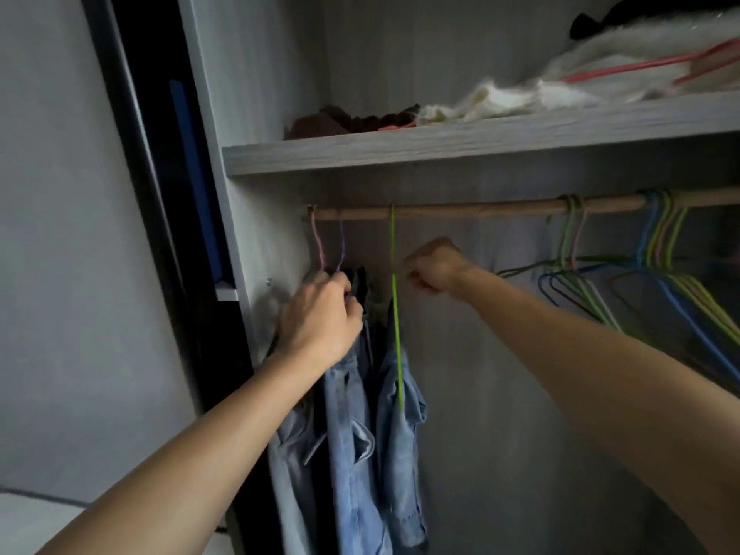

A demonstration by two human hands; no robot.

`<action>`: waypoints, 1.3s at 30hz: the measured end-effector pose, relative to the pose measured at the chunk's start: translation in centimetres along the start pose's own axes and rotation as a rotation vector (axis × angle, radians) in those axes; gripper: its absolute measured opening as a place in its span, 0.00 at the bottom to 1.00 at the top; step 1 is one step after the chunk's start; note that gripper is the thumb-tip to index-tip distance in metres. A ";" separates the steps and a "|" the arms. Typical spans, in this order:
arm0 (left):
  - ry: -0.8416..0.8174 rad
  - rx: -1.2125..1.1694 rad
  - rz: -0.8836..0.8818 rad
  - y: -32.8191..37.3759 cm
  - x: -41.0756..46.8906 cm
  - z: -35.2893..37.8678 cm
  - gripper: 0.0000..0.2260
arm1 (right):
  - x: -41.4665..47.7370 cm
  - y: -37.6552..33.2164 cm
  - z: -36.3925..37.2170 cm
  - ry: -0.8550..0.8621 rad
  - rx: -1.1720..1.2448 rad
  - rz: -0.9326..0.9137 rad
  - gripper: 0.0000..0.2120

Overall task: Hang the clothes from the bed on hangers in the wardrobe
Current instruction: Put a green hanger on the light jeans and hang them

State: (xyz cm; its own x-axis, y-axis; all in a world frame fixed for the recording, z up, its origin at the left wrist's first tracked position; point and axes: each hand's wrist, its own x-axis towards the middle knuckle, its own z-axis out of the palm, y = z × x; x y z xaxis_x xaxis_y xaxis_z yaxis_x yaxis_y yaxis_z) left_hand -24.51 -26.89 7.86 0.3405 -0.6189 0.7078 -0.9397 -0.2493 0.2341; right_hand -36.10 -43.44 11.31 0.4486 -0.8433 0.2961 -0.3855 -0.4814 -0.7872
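A wooden rail (460, 212) runs across the wardrobe under a shelf. At its left end a green hanger (396, 314) hangs edge-on and carries a light blue denim garment (400, 454). Further left, pink and purple hanger hooks (328, 246) hold darker clothes and more denim (344, 434). My left hand (320, 318) grips the dark clothing at the top of those hangers. My right hand (434, 266) pinches the green hanger just below its hook, fingers curled.
Several empty wire hangers (624, 282) in green, blue and pink hang on the rail's right half. The shelf (440, 150) above holds white fluffy fabric, dark clothes and a red hanger (640, 66). The wardrobe side panel (240, 194) stands at the left.
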 end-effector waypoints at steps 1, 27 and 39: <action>0.018 -0.018 0.028 1.1 0.4 -0.1 0.11 | -0.4 0.1 -1.7 0.040 -0.103 -0.042 0.12; -0.373 0.071 0.078 10.7 -6.8 4.6 0.10 | -9.8 7.3 -15.0 0.339 -1.034 -0.207 0.13; -0.413 0.020 0.219 7.1 -6.1 2.4 0.10 | -15.1 5.2 -10.8 0.270 -0.842 -0.034 0.13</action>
State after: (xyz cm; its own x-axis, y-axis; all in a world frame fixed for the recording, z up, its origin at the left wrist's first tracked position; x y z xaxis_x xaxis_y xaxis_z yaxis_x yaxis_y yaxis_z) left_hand -33.20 -26.66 3.55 0.1220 -0.9021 0.4139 -0.9915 -0.0916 0.0924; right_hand -53.56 -35.79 8.64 0.3056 -0.8016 0.5138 -0.8890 -0.4334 -0.1475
